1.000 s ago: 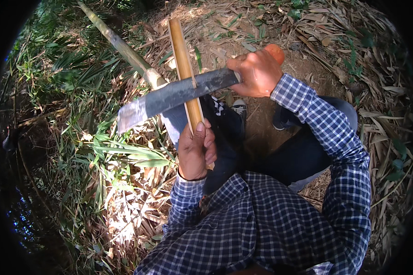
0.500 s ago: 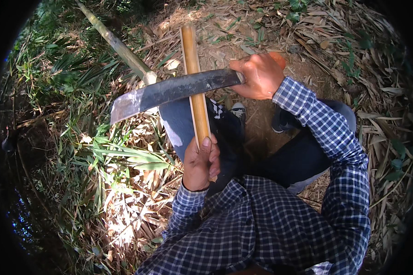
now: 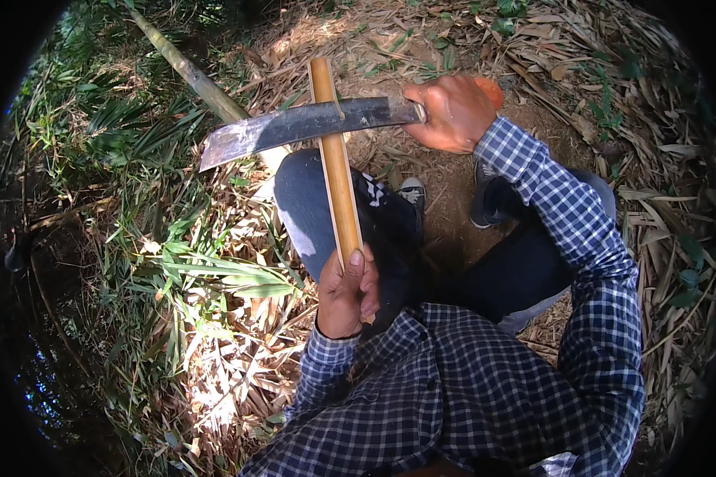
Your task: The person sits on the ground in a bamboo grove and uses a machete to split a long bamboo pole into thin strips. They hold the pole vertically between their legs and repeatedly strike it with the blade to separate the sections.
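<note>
My left hand (image 3: 347, 291) is closed round the near end of a split bamboo strip (image 3: 339, 187), thumb laid on its hollow, yellow-brown inner face. The strip points away from me, over my left thigh. In my right hand (image 3: 450, 113) is a machete (image 3: 294, 127), gripped by its orange handle (image 3: 491, 91). Its long dark blade lies crosswise over the strip near the far end, tip to the left. A thin sliver (image 3: 338, 107) shows at the blade where it meets the strip. Part of the handle is hidden in my fist.
A long bamboo pole (image 3: 187, 71) slants from the upper left toward my left knee (image 3: 298, 179). Green leaves (image 3: 247, 278) and dry bamboo litter (image 3: 231, 358) cover the ground at left. More dry leaves (image 3: 668, 207) lie at right. My shoes (image 3: 412, 193) rest on bare soil.
The machete has moved farther away along the strip, toward its far end. The strip's far end has dropped slightly nearer, and a sliver now shows at the blade. Both hands keep their grip.
</note>
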`<state>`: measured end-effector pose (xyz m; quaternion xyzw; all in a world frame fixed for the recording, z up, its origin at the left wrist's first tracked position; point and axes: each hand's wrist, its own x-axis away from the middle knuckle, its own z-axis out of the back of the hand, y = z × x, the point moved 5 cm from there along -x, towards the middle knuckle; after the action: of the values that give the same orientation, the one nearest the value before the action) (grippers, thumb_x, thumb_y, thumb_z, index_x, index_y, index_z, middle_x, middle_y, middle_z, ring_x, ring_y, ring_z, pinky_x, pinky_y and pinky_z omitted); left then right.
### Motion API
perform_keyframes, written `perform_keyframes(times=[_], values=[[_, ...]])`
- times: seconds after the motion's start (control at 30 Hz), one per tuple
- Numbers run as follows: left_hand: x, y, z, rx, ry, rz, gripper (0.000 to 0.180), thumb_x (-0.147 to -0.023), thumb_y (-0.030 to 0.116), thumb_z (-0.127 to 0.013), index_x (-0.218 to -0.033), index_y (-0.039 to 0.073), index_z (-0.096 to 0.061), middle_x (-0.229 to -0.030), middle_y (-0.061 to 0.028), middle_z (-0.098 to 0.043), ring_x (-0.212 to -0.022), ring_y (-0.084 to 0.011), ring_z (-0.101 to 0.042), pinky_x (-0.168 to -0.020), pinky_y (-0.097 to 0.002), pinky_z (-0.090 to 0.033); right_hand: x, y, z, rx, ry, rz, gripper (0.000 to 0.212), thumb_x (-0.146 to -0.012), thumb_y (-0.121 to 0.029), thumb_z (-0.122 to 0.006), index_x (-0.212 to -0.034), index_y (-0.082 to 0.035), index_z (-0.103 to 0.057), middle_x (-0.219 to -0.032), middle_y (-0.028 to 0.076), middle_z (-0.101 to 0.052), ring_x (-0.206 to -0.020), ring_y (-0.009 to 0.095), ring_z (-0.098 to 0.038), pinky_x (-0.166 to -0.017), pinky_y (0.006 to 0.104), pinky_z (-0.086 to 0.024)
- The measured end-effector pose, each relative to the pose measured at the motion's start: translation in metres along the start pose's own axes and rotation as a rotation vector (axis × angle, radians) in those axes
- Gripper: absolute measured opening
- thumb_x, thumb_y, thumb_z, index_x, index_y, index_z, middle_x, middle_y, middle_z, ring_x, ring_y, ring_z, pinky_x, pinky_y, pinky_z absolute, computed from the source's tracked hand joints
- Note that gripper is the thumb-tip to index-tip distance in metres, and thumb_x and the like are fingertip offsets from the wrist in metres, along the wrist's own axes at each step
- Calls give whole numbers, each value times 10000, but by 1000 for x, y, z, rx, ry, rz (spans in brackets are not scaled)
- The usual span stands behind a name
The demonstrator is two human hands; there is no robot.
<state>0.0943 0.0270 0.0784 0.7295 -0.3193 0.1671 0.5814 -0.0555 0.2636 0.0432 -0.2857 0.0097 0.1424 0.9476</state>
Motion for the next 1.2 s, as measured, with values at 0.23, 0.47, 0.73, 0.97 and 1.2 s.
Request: perform_keyframes(times=[0.23,0.47,0.73,0.97,1.2], values=[[8,-7,3,-32,-8,37,236,-1046,277,-424,-1046,47,-476,-657,-1,-413,-416,-59,-355,-380,-204,-317,2,21,-4,-24,87,-26,227,-706,-259,-713,-831,-73,-679,-574,133,-601,-543,320,-611,-538,463,-481],[18,-9,1,-15,-48,72,255,-1044,296,-428,-1037,46,-478,-645,0,-410,-417,-64,-359,-380,-205,-310,-6,29,0,25,10,-68,396,-770,-371,-640,-966,-38,-724,-598,138,-638,-587,299,-656,-641,467,-546],[-23,10,9,113,-13,-47,315,-1050,304,-404,-1134,12,-489,-675,-7,-438,-400,-57,-355,-355,-192,-316,12,-8,12,-53,61,-80,420,-769,-345,-694,-1043,-27,-698,-587,139,-620,-529,285,-629,-541,433,-508],[-35,25,-3,70,23,-100,275,-1052,312,-404,-1064,51,-491,-666,-3,-438,-401,-59,-353,-357,-205,-303,28,-46,-15,-176,-26,162,274,-669,-281,-737,-825,-70,-657,-695,109,-661,-666,336,-667,-600,466,-526],[-28,19,1,76,83,-71,266,-1046,308,-423,-1078,55,-497,-664,11,-423,-405,-46,-329,-351,-189,-283,29,-44,-20,-105,-45,170,316,-650,-291,-729,-862,-68,-658,-703,110,-658,-668,335,-671,-604,456,-539]])
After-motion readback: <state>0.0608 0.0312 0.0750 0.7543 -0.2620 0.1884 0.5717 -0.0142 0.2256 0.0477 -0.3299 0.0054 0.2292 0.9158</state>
